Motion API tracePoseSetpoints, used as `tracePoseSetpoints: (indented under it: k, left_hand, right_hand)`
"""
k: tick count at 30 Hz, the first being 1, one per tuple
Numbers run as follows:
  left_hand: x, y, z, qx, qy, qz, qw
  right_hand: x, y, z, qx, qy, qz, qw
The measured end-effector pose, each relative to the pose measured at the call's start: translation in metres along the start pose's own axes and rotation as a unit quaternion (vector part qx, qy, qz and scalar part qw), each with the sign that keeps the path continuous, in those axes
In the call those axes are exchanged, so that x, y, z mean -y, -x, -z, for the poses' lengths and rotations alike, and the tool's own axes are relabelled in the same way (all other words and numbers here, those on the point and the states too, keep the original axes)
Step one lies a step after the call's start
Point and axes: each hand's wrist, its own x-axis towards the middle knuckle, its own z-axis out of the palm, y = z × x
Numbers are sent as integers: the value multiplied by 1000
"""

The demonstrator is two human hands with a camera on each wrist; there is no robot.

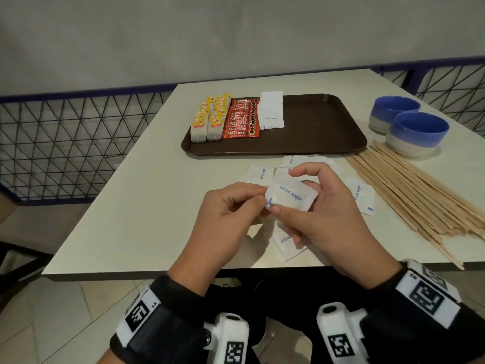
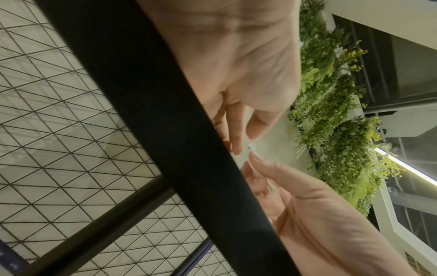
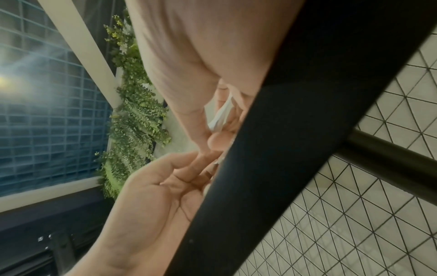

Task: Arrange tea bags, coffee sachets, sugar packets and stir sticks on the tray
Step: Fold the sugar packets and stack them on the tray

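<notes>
A brown tray (image 1: 315, 127) at the far side of the table holds two rows of yellow-tagged tea bags (image 1: 210, 119), a row of red coffee sachets (image 1: 242, 118) and a stack of white sugar packets (image 1: 271, 111). Above the table's near half, both hands hold a white sugar packet (image 1: 295, 197). My left hand (image 1: 262, 198) pinches its left edge. My right hand (image 1: 284, 191) grips it between thumb and fingers. The right wrist view shows the white packet edges (image 3: 222, 115) in the right hand's fingers. Wooden stir sticks (image 1: 409, 195) lie in a fan at the right.
Loose sugar packets lie around the hands: one to the left (image 1: 258, 174), one to the right (image 1: 363, 195), one near the front edge (image 1: 286, 243). Two blue-and-white bowls (image 1: 420, 132) stand right of the tray. A wire mesh fence (image 1: 65, 143) runs behind the table.
</notes>
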Motion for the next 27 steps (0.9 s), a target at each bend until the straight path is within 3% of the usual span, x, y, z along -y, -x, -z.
tracePoseSetpoints:
  k: [5,9,14,18,27]
  left_hand:
    - [3,-1,1,2,-10,-14,1000]
    - [2,-1,4,-32,25,-13,999]
    - [-4,3,3,-52,112,30,992]
    - [-7,1,5,-58,87,-7,995]
    - [-9,1,2,32,40,32,998]
  right_hand:
    - [-1,1,-4,-5,36,4,999]
    - [-5,3,-4,-13,-9,19,1000]
    - [-7,0,0,-64,-38,5,997]
    - [-7,-2,0,-45,-59,7,997]
    - [-14,3,1,-47,-60,51,996]
